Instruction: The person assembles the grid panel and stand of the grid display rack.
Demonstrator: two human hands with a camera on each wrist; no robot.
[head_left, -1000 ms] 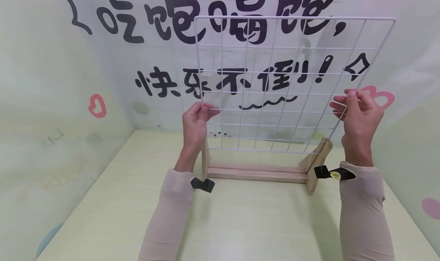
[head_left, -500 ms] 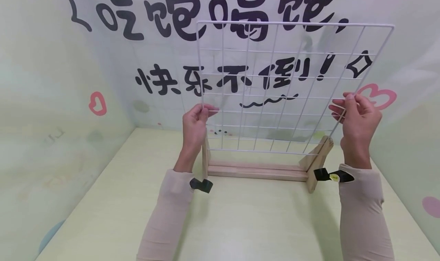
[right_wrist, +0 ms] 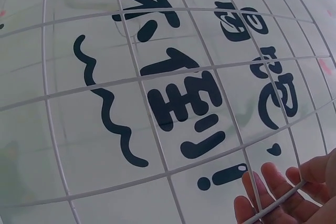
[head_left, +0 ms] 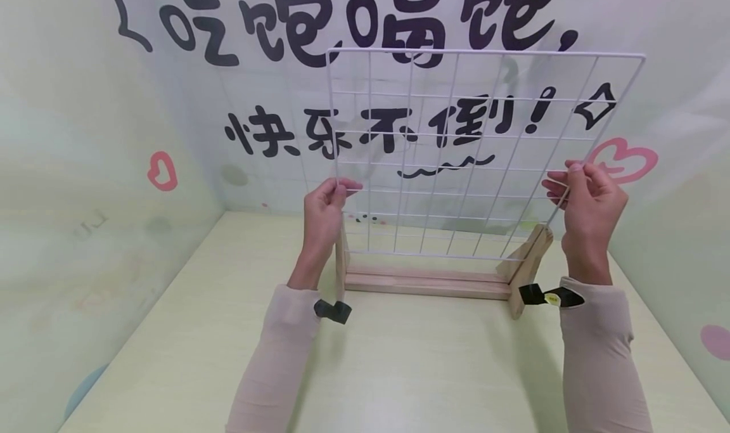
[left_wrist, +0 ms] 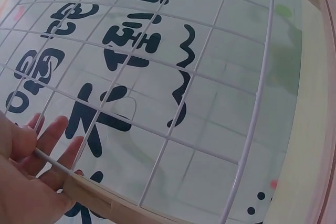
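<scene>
A white wire grid panel (head_left: 410,131) stands upright between both hands, its lower part between the side posts of a wooden stand (head_left: 428,286). Thumb and fingers of my left hand (head_left: 324,211) pinch the panel's left edge wire. On the opposite edge, my right hand (head_left: 593,211) pinches the wire in the same way. The panel's bottom wire is above the stand's crossbar in the head view. In the left wrist view, the left hand (left_wrist: 31,166) grips the edge just by the post's wooden top (left_wrist: 92,195). The right wrist view has the right hand (right_wrist: 294,192) at the panel's edge wire.
The stand rests on a pale wooden table (head_left: 399,363). Behind it rises a light wall covering (head_left: 256,186) with black writing and pink hearts. Side walls (head_left: 85,186) close in the table at left and right.
Both hands have lowered the grid panel a little, and its top edge has come down in the head view. The right hand has shifted slightly left and down. The stand stays in place.
</scene>
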